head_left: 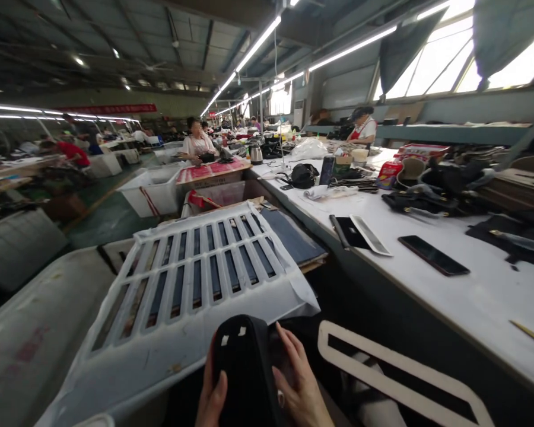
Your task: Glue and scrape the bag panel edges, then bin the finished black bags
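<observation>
Black leather, or something much like it, makes up the piece point(244, 367) held low in the head view, a rounded-top panel with two small pale marks near its upper edge. Both hands are clamped on it: the left hand point(211, 397) grips its left edge with the thumb lying over the face, and the right hand point(300, 388) holds the right edge, fingers point(289, 347) spread up along it. The panel's long axis runs away from the person, rounded end farthest. Neither hand is nearer; they flank it evenly.

Just beyond the panel's far end lies a white slotted tray point(196, 279), tilted, its slots showing dark strips beneath. To the right of the panel sits a pale flat frame point(382, 367) with a long opening, and past that, further right, the white counter point(471, 296) carries a dark phone point(434, 255), a second flat dark piece point(351, 232) and heaps of black bags point(427, 193). Well beyond the tray, other people sit at long counters under strip lights.
</observation>
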The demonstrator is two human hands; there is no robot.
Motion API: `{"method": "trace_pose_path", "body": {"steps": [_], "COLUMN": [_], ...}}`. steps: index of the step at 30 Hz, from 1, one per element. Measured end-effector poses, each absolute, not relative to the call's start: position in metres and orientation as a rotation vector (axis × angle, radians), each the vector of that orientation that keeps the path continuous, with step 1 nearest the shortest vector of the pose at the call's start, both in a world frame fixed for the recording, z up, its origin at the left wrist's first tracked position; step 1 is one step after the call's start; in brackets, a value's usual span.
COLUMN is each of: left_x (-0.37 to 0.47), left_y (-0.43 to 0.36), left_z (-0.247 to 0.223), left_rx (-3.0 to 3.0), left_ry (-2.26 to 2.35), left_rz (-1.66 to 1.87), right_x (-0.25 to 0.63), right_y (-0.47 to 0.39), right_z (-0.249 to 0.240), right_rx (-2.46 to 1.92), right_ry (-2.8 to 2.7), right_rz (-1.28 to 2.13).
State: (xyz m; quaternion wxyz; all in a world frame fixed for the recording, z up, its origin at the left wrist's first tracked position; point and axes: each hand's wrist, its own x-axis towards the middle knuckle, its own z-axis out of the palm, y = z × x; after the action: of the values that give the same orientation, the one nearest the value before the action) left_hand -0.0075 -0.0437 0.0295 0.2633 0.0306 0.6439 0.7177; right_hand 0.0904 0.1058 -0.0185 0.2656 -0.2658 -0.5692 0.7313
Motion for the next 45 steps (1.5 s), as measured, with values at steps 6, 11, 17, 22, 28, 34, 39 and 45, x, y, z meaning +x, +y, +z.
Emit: {"method": "trace_pose_path", "body": {"steps": [6, 11, 17, 22, 28, 34, 39, 45], "left_x": [0.027, 0.036, 0.03, 0.032, 0.037, 0.044, 0.052, 0.025], "left_y": [-0.022, -0.013, -0.013, -0.012, -0.009, 0.0, 0.0, -0.011], "left_z": [0.017, 0.015, 0.023, 0.03, 0.03, 0.029, 0.023, 0.033], "left_rx": [0.245, 0.192, 0.195, 0.298, 0.231, 0.353, 0.378, 0.462], "left_ry": [1.636, 1.603, 1.877, 2.052, 2.066, 2.217, 2.295, 2.139], "left_rz": [2.062, 2.048, 1.945, 1.947, 1.953, 2.048, 2.065, 2.073], "right_x": [0.118, 0.114, 0.108, 0.109, 0.11, 0.111, 0.105, 0.102], "right_y": [0.118, 0.099, 0.089, 0.091, 0.092, 0.109, 0.117, 0.101], "right_z": [0.022, 0.036, 0.036, 0.039, 0.032, 0.035, 0.029, 0.036], "right_rx": [-0.693, -0.73, -0.729, -0.755, -0.758, -0.737, -0.7, -0.616], "right_ry": [-1.629, -1.695, -1.767, -1.792, -1.744, -1.744, -1.861, -1.768], "right_rz": [1.847, 1.656, 1.459, 1.518, 1.574, 1.849, 1.655, 1.656]}}
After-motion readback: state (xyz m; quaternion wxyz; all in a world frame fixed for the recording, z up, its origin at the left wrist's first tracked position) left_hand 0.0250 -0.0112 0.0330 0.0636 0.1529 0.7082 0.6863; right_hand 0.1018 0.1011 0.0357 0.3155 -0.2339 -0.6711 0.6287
